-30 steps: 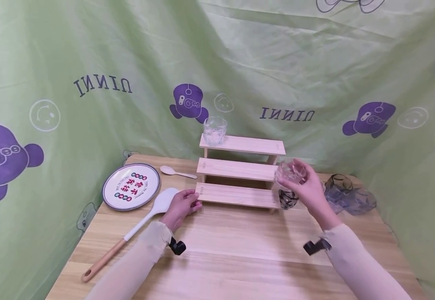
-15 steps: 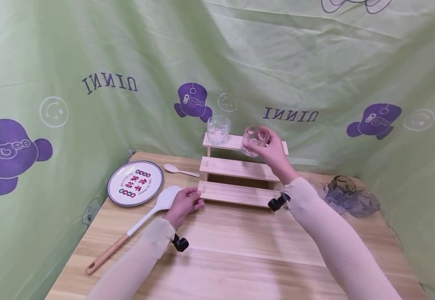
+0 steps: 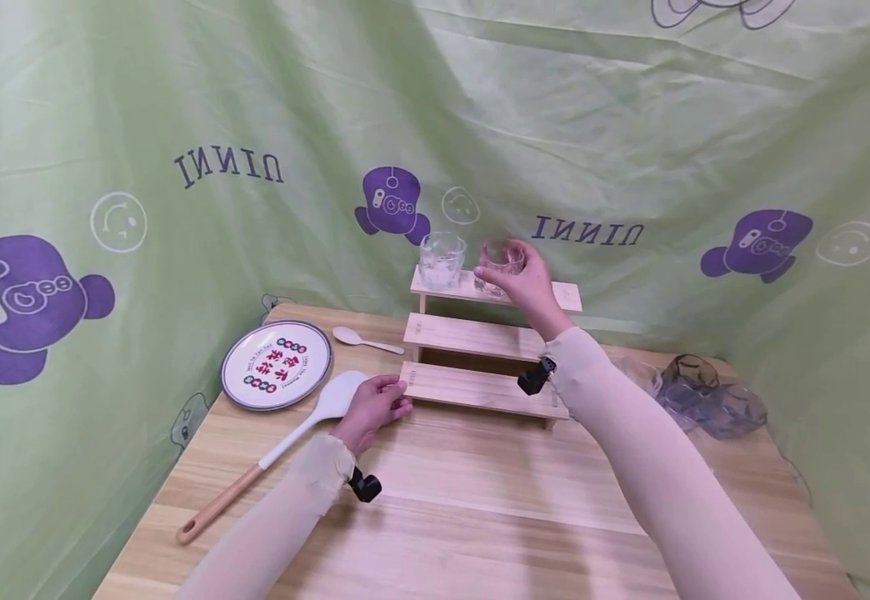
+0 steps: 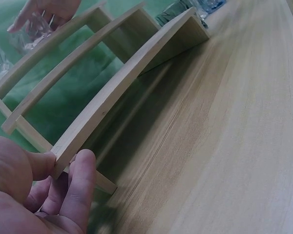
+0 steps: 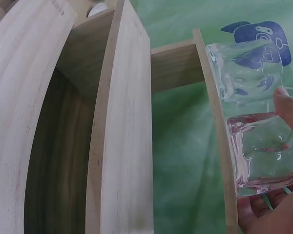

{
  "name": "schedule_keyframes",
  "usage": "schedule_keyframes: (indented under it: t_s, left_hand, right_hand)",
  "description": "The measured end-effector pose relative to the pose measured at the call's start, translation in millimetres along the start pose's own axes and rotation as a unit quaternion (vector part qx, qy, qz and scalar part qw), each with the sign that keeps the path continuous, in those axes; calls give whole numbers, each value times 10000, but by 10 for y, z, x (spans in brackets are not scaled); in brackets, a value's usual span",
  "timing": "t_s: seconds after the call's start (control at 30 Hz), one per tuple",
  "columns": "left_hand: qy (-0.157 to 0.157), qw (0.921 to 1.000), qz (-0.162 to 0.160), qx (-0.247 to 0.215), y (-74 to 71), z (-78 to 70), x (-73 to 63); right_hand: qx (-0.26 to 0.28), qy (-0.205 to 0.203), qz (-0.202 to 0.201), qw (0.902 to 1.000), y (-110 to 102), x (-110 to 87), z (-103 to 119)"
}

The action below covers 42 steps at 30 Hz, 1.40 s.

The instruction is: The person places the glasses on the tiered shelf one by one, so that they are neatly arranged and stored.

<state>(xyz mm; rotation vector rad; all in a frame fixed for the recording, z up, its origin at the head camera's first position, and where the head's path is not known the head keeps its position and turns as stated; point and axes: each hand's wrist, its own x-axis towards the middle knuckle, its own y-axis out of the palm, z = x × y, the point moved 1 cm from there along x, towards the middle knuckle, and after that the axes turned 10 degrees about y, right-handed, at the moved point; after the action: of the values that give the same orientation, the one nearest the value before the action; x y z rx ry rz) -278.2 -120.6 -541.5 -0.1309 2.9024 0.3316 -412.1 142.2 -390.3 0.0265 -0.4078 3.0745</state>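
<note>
A three-tier wooden display stand (image 3: 472,335) rises at the back of the table. My left hand (image 3: 371,408) pinches the left end of its lowest board, thumb on top and fingers beneath in the left wrist view. On the top board, my right hand (image 3: 531,287) holds a clear drinking glass (image 5: 266,153) between thumb and fingers. In the right wrist view its base is against the board or very near it. Just to its left, with a small gap, another clear glass (image 3: 442,262) stands upright on the same board.
Several smoky and bluish glasses (image 3: 720,408) cluster at the back right, partly behind my right sleeve. A dark glass (image 4: 178,12) is beyond the stand's far end. Leftward lie a plate (image 3: 276,365), a small spoon (image 3: 366,340) and a long-handled turner (image 3: 285,446). Green curtain (image 3: 315,100) surrounds the table.
My right hand has carried the clear glass up and leftward from the stand's right side to the top board, beside the first glass. My left hand keeps its grip on the lowest board.
</note>
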Motion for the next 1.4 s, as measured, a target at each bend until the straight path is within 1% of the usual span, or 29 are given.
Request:
schedule_keyframes:
  t_s: [0.33,0.53,0.73,0.87,1.03,1.17,1.27,1.3,1.4]
  left_hand:
    - [18,10000,9,-37,1,-4,-4]
    - [39,10000,-18,-32,-3,-7,-2]
    - [19,10000,8,-18,9,6,10]
    - [19,10000,-18,-8,14,6,8]
    - [17,10000,9,-25,26,8,8]
    - [45,9999,5,-93,25,2,4]
    - [69,9999,4,-136,22,-2,1]
    - [64,9999,3,-136,22,-3,0]
    - [53,9999,9,-149,19,-7,-1]
  right_hand:
    - [-279,8,52,9996,1,11,-3]
    - [-257,-85,309,9992,-19,19,-10]
    - [-524,-97,386,9978,-121,-46,-63]
    - [-617,-299,456,9966,-221,-107,-151]
    - [-737,-607,442,9944,-443,-297,-272]
    - [-671,-772,382,9940,-643,-595,-236]
    - [-596,-848,254,9943,-788,-825,-213]
    - [-578,-874,184,9943,-845,-868,-266]
    - [-481,-826,-17,9954,-1010,-936,-528]
